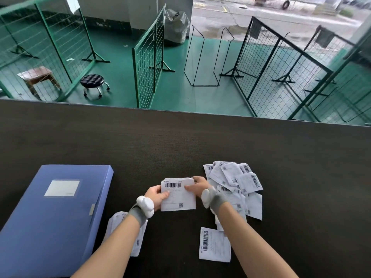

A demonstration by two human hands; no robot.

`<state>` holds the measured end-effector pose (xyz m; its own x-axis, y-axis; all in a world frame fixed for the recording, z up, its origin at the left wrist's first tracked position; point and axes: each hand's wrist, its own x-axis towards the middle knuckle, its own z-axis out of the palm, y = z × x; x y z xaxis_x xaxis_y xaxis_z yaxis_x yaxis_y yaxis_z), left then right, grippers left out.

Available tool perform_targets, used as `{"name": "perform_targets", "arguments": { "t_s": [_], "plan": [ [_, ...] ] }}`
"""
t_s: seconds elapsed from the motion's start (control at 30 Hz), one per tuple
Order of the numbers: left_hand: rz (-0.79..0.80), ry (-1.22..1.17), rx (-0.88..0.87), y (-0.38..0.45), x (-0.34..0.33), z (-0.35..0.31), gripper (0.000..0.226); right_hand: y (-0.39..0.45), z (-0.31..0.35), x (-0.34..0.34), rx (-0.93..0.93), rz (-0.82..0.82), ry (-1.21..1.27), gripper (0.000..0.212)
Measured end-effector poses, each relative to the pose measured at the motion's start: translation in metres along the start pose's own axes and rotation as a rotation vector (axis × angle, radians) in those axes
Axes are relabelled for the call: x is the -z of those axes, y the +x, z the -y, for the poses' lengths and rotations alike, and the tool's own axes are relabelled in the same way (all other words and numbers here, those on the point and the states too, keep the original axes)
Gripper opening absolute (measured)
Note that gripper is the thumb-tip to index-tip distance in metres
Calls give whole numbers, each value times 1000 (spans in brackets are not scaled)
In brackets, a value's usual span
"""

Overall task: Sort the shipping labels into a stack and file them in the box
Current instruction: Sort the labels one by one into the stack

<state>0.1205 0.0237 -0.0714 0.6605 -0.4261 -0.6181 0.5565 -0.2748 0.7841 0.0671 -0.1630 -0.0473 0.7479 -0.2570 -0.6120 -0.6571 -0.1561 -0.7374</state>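
I hold a small stack of white shipping labels (178, 199) just above the dark table, barcode on top. My left hand (157, 194) grips its left edge and my right hand (197, 186) pinches its right edge. A loose pile of crumpled labels (239, 181) lies to the right of my right hand. One single label (214, 244) lies flat near my right forearm, and a few more labels (138, 243) show partly under my left forearm. The closed blue file box (56, 213) lies flat at the left.
The dark table (180, 141) stretches wide ahead of my hands. Beyond its far edge is a green floor with green wire fences (148, 63), a black stool (93, 82) and a wooden stool (38, 74).
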Motion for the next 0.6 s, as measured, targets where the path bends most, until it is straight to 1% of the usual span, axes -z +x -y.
{"name": "perform_targets", "arguments": {
  "t_s": [0.1,0.13,0.2,0.23,0.3,0.33,0.4,0.47,0.53,0.6],
  "plan": [
    [3,92,-10,-7,-11,7,30,-6,-11,1,-24,-76,-33,10],
    [-20,118,-12,-6,-12,9,30,-7,-15,1,-27,-81,-83,13],
    [-77,166,2,-9,-14,12,30,-16,-30,5,-38,-88,-201,30],
    [-111,194,8,-9,-13,16,29,-22,-39,7,-28,-96,-267,33],
    [-150,253,12,-9,-10,21,27,-31,-57,15,3,-89,-427,28],
    [-158,275,21,-11,-9,24,25,-35,-66,18,6,-45,-501,33],
    [-161,301,38,-14,-9,30,24,-43,-81,22,-14,56,-643,59],
    [-152,312,54,-18,-9,34,23,-46,-89,19,9,97,-833,79],
    [-134,319,64,-22,-13,38,24,-50,-95,15,66,79,-900,86],
    [-131,339,69,-22,-16,39,25,-51,-96,12,123,28,-919,84]
  ]
}}
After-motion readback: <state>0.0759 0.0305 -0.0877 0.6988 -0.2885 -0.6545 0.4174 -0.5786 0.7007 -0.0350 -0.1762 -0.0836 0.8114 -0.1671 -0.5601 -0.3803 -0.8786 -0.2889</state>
